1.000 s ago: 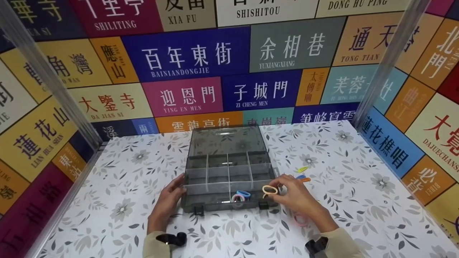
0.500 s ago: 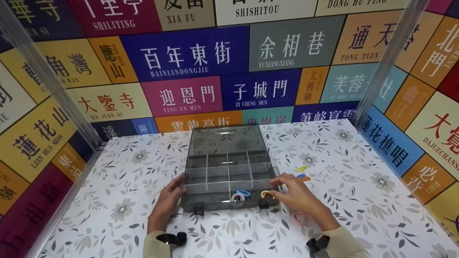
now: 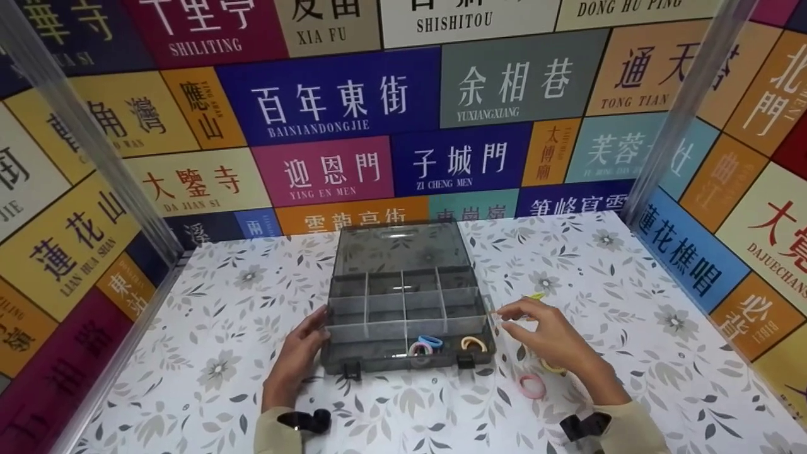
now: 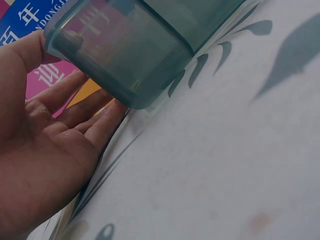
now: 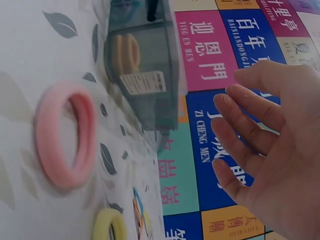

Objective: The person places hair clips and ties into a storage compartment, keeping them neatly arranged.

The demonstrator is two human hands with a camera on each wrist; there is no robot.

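Observation:
A smoky clear divided storage box [image 3: 353,347] stands with its lid [image 3: 403,246] raised at the back. My left hand [image 3: 296,353] rests against its left side; in the left wrist view the thumb is at the rim and the fingers [image 4: 107,122] extend along the wall. A tan hair tie [image 3: 467,342], a blue hair tie [image 3: 430,341] and a pink-and-white hair tie [image 3: 414,347] lie in the front right compartment. My right hand [image 3: 548,331] hovers right of the box, fingers loosely bent, holding nothing. Below it lies a pink hair tie [image 3: 522,386].
A yellow hair tie [image 5: 102,225] lies past the pink one, with further coloured bands [image 5: 136,212] behind it. A yellow-green piece [image 3: 537,295] shows beyond my right hand. The flower-patterned tabletop [image 3: 403,422] ends at a wall of printed name signs [image 3: 328,94].
My right hand has let go of the tan hair tie, which now lies in the box's front right compartment. That hand has moved right, away from the box. My left hand has stayed put.

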